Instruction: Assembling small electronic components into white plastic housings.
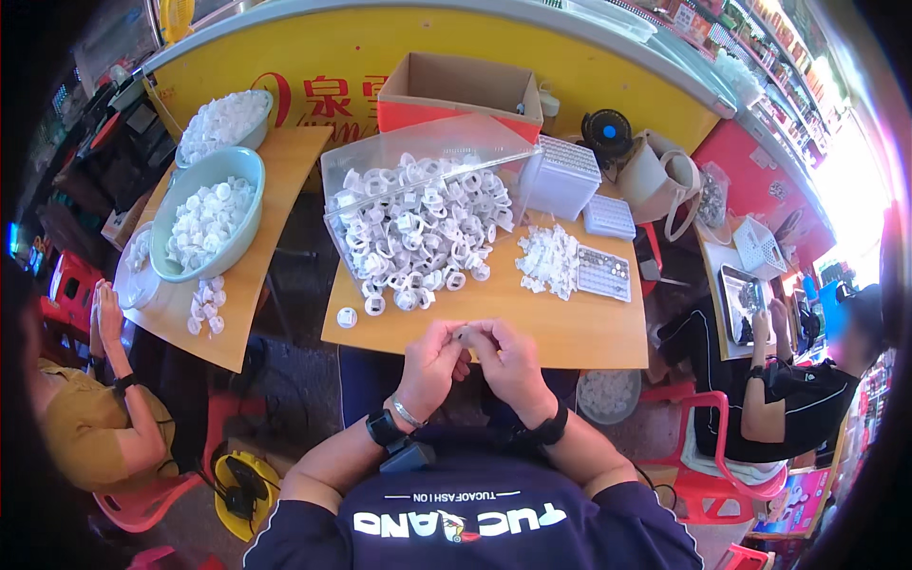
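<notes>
My left hand [432, 369] and my right hand [510, 366] meet just beyond the front edge of the wooden table [494, 347]. Fingers and thumbs of both are pinched together around something small; a dark spot shows between the fingertips, but its kind is hidden. Ahead lies a heap of white plastic ring-shaped pieces [413, 223], spilling from a tipped clear plastic bin [351, 161]. One white piece [347, 317] rests apart at the left front. Toward the right are a pile of small white plastic parts [548, 258] and a grey tray [605, 285] with small round pieces in it.
White stacked trays [560, 180] and a cardboard box [461, 85] stand behind. Left, another table [275, 190] bears light-green basins [255, 166] of white parts. People sit on both sides, the right one on a red chair [727, 437]. A bucket [608, 394] stands under my table.
</notes>
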A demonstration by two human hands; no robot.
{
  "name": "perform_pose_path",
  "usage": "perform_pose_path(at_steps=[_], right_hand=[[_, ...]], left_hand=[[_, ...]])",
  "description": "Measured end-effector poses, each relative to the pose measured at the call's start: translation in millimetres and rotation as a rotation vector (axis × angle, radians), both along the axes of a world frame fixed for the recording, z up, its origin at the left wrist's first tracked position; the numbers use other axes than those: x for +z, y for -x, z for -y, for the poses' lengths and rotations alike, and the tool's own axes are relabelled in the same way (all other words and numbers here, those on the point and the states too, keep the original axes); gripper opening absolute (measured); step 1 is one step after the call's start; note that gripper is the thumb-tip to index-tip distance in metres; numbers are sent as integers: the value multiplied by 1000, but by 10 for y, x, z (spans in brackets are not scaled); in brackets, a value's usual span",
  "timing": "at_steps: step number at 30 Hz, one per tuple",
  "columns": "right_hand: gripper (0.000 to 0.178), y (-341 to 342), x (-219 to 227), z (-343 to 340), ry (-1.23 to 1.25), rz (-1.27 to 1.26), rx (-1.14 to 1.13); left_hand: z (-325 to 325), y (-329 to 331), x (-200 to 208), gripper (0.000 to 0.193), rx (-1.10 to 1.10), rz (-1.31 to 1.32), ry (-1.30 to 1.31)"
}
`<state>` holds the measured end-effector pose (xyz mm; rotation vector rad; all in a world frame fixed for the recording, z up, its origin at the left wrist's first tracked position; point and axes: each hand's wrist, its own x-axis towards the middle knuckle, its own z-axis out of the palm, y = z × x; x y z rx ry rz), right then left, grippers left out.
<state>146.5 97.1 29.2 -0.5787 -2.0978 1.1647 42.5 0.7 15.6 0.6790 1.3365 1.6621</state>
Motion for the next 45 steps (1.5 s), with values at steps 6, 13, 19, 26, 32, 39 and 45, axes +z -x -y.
perform_pose_path(at_steps=[6,13,19,26,32,39,45], right_hand=[[9,29,54,-124,211,83,25],[14,71,188,-178,58,293,27],[13,39,48,-198,-225,189,65],[9,24,677,-571,61,336,252],[11,242,1334,-1560,-111,275,55],[20,1239,1478,-3044,-410,261,-264],[25,1394,1312,-3146,-60,178,-187]], left_hand=[[-30,40,11,22,-13,3,7],[-41,84,6,19,-33,-126,69],[-36,113,87,18,-80,-70,93],[-297,170,128,28,-123,18,-37],[-258,406,66,34,-121,145,1],[-175,571,-20,32,-166,203,114],[-119,641,-95,28,-132,232,130]])
